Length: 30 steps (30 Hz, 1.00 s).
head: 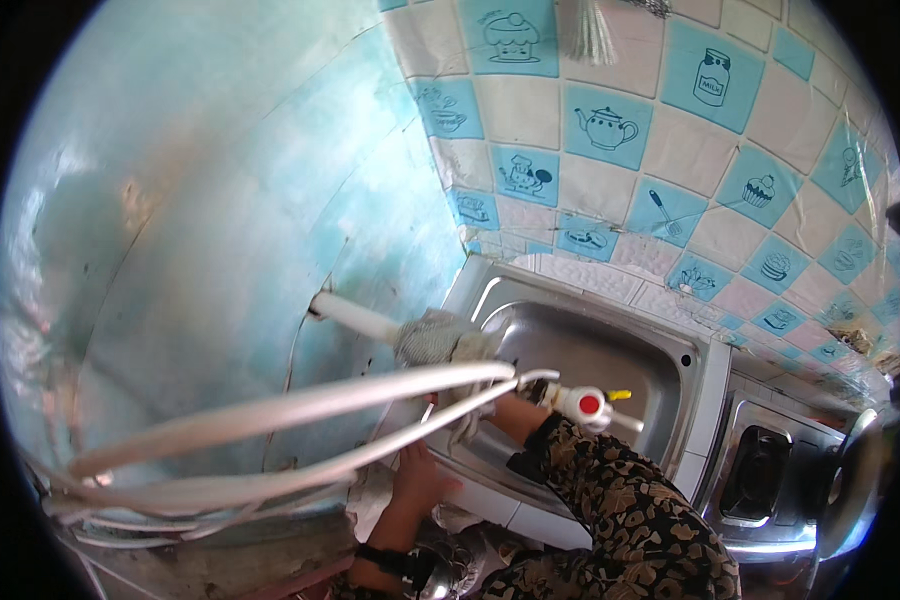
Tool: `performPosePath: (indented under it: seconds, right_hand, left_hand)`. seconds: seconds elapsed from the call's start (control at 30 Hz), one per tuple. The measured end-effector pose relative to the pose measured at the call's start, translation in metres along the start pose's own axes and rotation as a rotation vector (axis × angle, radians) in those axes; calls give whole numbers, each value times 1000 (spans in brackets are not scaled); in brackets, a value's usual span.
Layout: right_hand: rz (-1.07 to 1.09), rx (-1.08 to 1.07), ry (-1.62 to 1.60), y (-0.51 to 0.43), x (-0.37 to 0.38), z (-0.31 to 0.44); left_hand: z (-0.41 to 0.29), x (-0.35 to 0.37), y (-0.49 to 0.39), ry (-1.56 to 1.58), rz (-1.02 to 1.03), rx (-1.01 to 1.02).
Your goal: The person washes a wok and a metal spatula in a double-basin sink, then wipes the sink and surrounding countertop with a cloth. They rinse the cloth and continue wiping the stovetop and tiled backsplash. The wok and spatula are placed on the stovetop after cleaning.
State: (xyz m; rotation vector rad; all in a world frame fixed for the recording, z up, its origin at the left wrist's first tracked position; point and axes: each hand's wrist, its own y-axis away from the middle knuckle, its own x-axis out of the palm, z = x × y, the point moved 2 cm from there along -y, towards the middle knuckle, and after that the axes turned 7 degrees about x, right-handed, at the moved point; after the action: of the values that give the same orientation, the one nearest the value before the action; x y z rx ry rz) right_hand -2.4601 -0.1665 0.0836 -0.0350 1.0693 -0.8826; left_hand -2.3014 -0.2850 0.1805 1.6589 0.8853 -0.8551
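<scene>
My left hand (417, 476) is at the near left corner of the stainless steel sink (570, 330), by its tiled rim. Its fingertips pass behind a white hose, so what they touch is unclear. My right hand (516, 417) reaches over the sink's left side. Hoses and a greyish cloth (465, 424) hide its fingers, and I cannot tell whether it grips anything. Just above, a white pipe (356, 316) comes out of the wall, with mesh-like fabric (431, 337) wrapped round its end. Right of my right wrist is a white plastic tap (589, 406) with a red disc and a yellow lever.
A looped white hose (292, 409) crosses in front of the sink from the left. To the right stands a steel gas stove (754, 472), with a round metal lid or pan (855, 480) at its edge. Blue-and-white patterned wall covering (607, 135) rises behind.
</scene>
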Motion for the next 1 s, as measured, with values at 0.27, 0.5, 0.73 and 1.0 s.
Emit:
performPosePath:
  seconds: [0.27, 0.5, 0.73, 1.0]
  right_hand:
    - [9, 216, 191, -30, -65, -50]
    - [111, 520, 301, -49, -116, -97]
    - [73, 605, 449, 4, -163, -118]
    - [55, 790, 792, 133, -227, -84]
  left_hand:
    - [-11, -11, -1, 123, -17, 74]
    - [-13, -7, -1, 603, -36, -4]
    - [0, 3, -19, -115, -116, 184]
    - [7, 5, -32, -275, 159, 101]
